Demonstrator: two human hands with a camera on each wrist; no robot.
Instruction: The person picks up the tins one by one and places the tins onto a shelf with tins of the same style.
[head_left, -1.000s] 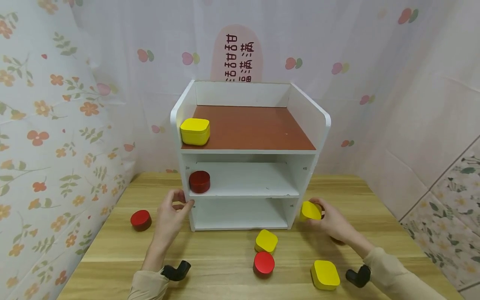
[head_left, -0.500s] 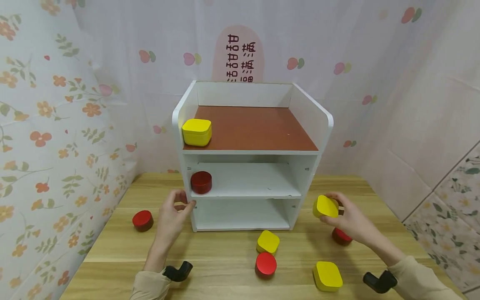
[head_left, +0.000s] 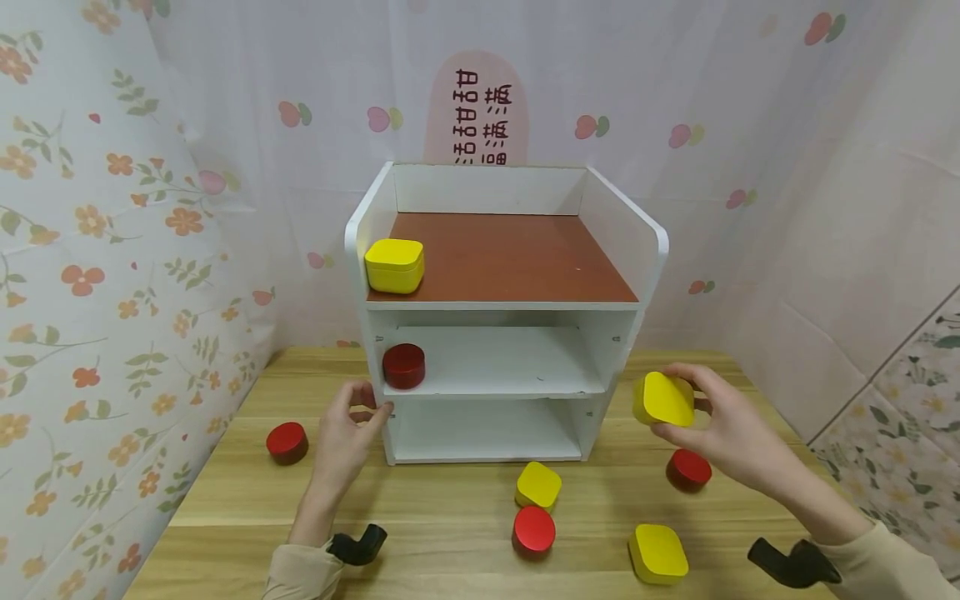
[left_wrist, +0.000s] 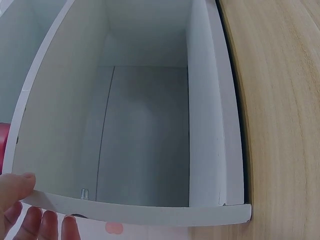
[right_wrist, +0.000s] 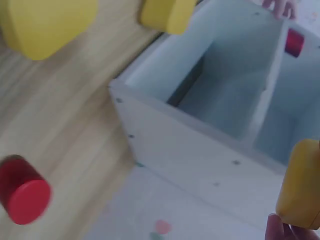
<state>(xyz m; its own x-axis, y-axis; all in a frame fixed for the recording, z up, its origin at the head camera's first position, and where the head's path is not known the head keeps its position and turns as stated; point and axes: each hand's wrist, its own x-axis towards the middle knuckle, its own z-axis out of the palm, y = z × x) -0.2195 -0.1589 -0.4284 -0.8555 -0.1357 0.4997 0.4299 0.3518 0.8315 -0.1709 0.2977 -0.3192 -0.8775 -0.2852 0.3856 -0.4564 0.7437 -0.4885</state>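
Yellow block (head_left: 658,554) on the tabletop (head_left: 442,542) below the right hand (head_left: 726,423), red tin (head_left: 687,469) just beneath that hand, its thumb and fingers clamped on a raised yellow box (head_left: 663,398), left hand (head_left: 347,433) gripping the side of a white shelf (head_left: 495,358).

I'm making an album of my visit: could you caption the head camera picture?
Left hand gripping the side of a white shelf, right hand holding a yellow box above a wooden table.
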